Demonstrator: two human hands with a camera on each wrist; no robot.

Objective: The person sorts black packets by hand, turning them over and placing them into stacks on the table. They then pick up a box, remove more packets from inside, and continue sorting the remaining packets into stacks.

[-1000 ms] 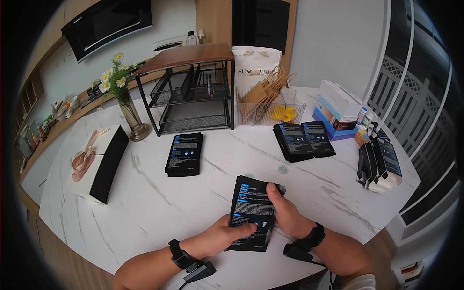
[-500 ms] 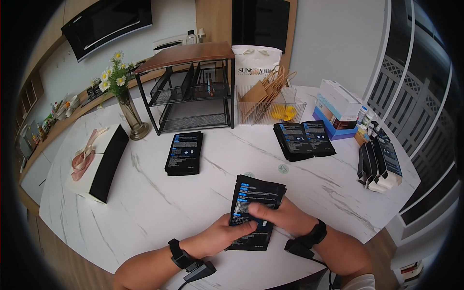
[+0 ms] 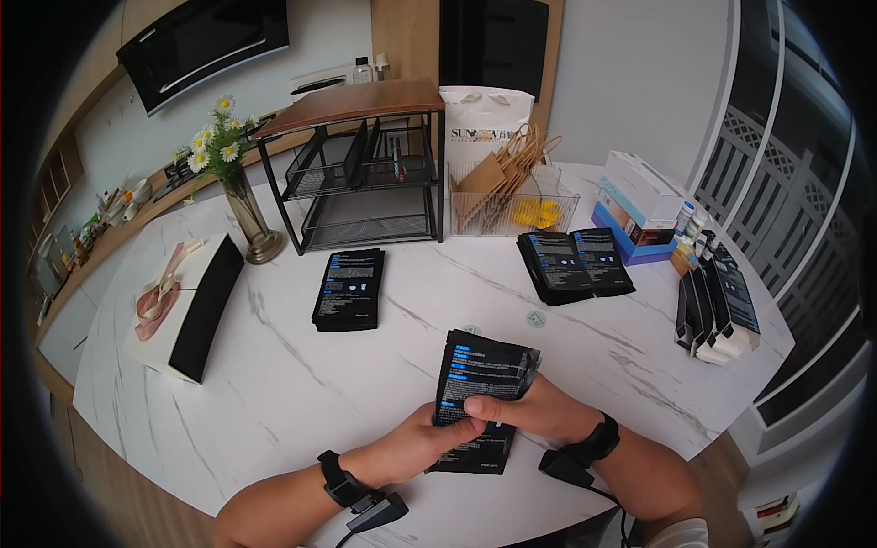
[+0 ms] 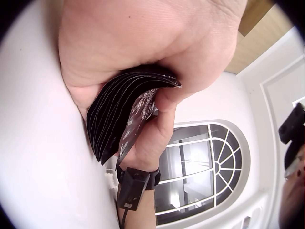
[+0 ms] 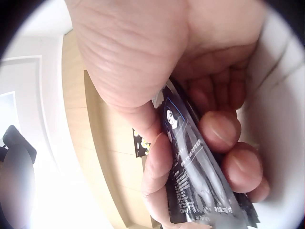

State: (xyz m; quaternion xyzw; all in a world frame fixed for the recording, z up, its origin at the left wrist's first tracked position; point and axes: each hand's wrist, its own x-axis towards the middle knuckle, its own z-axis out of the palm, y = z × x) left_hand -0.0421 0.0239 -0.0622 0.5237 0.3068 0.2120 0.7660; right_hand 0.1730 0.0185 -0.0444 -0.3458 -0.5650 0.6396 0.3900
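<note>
Both hands hold a stack of black printed packets [image 3: 484, 370] over the front of the table. My left hand [image 3: 406, 447] grips its lower left side, thumb across the front. On the right side, my right hand [image 3: 539, 408] has its thumb laid over the front, the thumb tips close together. The left wrist view shows the layered edges of the packets [image 4: 112, 114] bending within the left hand [image 4: 147, 43]. In the right wrist view the right hand [image 5: 143, 57] curls its fingers round a packet [image 5: 190, 162] with a figure printed on it.
Packet stacks lie at the left [image 3: 349, 290] and right [image 3: 574, 265] of the table [image 3: 274, 402]. Behind stand a vase [image 3: 248, 219], a mesh rack [image 3: 365, 233] and a clear basket [image 3: 512, 215]. A ribboned box [image 3: 183, 310] is at left; black cartons [image 3: 717, 306] are at right.
My right hand has shifted left from the packets' right edge, and its thumb now lies across their front beside the left thumb. My left hand has stayed in place.
</note>
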